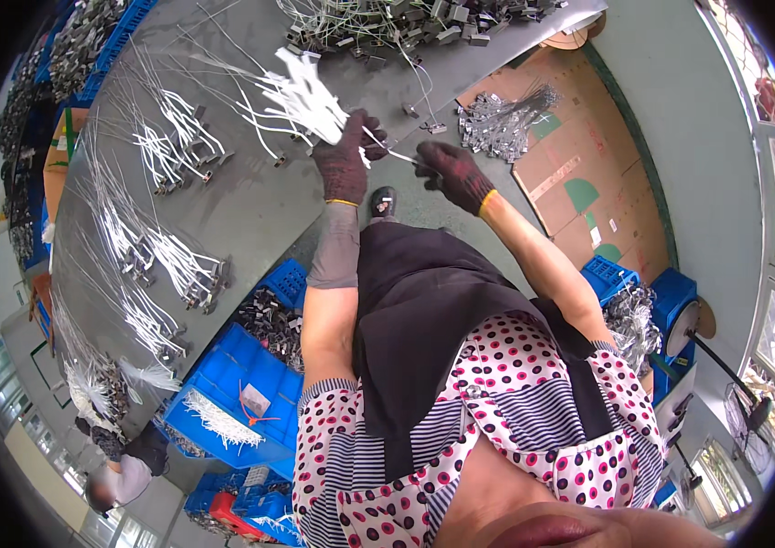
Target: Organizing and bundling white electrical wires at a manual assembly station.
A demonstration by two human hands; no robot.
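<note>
My left hand (345, 163), in a dark glove, is closed around a bundle of white sleeves (301, 96) that fan out away from me over the grey table. From that hand a thin white strand (398, 154) runs to my right hand (453, 173), also gloved, whose fingers pinch its end. Whether that strand is a bare sleeve or a covered wire is too small to tell. Beyond my hands, a wire with a small dark metal part (436, 128) lies at the table's edge.
Several bunches of white-sleeved wires (178, 260) lie on the grey table (251, 196) to the left. A heap of dark metal parts (424, 23) sits at the far side. Cardboard (588, 155) with wired parts lies right. Blue crates (223, 374) stand beside me; another person (127, 479) is lower left.
</note>
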